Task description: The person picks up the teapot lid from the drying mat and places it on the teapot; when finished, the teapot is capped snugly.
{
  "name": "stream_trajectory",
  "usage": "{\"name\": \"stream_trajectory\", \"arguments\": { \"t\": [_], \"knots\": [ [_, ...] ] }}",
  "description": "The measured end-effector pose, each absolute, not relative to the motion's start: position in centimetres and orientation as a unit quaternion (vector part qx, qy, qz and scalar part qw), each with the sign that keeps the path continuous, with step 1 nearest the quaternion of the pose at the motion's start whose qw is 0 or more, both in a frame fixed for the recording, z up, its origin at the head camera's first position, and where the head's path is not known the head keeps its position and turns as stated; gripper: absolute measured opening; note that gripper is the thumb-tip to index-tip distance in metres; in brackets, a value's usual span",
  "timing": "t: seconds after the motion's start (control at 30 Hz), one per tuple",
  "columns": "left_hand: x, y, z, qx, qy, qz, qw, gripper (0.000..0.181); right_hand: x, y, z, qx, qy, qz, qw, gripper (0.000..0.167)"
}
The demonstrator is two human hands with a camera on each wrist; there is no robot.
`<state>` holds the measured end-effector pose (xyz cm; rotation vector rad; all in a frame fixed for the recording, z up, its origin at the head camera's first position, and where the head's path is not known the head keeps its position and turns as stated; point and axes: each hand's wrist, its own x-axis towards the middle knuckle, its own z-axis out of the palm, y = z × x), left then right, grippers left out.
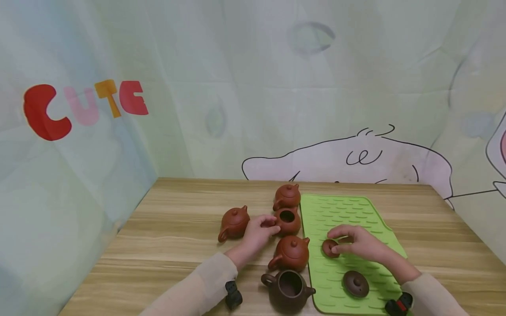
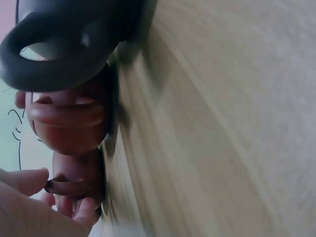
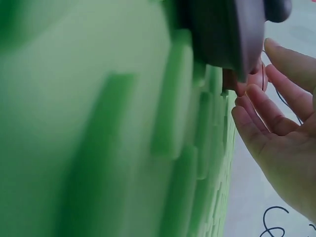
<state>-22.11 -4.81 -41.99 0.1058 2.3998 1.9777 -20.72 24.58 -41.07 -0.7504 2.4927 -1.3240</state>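
A reddish-brown clay teapot without its lid (image 1: pixel 287 220) stands in a row of teapots, its round mouth facing up. My left hand (image 1: pixel 258 232) grips it by the handle side, thumb and fingers about the handle (image 2: pixel 69 187). On the green mat lies a small reddish-brown lid (image 1: pixel 329 248). Over this lid is my right hand (image 1: pixel 356 242), thumb close to the knob and index finger apart from it. A larger dark brown lid (image 1: pixel 356 284) lies nearer on the mat; it partly hides the small lid in the right wrist view. The dark lidless teapot (image 1: pixel 290 287) stands at the row's near end.
Lidded reddish teapots stand behind (image 1: pixel 287 196) and in front (image 1: pixel 293 253) of the gripped one, and another lidded teapot (image 1: pixel 235 222) sits to the left. The green mat (image 1: pixel 336 210) covers the wooden table (image 1: pixel 166 228) right of the row. A printed cloth hangs behind.
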Motion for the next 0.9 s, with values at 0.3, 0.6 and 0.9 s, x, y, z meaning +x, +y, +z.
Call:
{"name": "stream_trajectory", "arguments": {
  "t": [0.3,0.6,0.9],
  "knots": [
    [-22.1,-4.8,-42.1,0.024,0.773,0.634,0.020,0.021,-20.9,24.8,-41.8,-0.270,0.831,-0.470,0.123,0.029],
    [-22.1,-4.9,-42.2,0.019,0.792,0.610,0.014,0.017,-21.2,25.0,-42.2,-0.270,0.836,-0.461,0.129,0.028],
    [-22.2,-4.8,-42.3,0.017,0.793,0.609,0.015,0.017,-21.2,24.8,-42.0,-0.276,0.842,-0.447,0.122,0.024]
  ]
}}
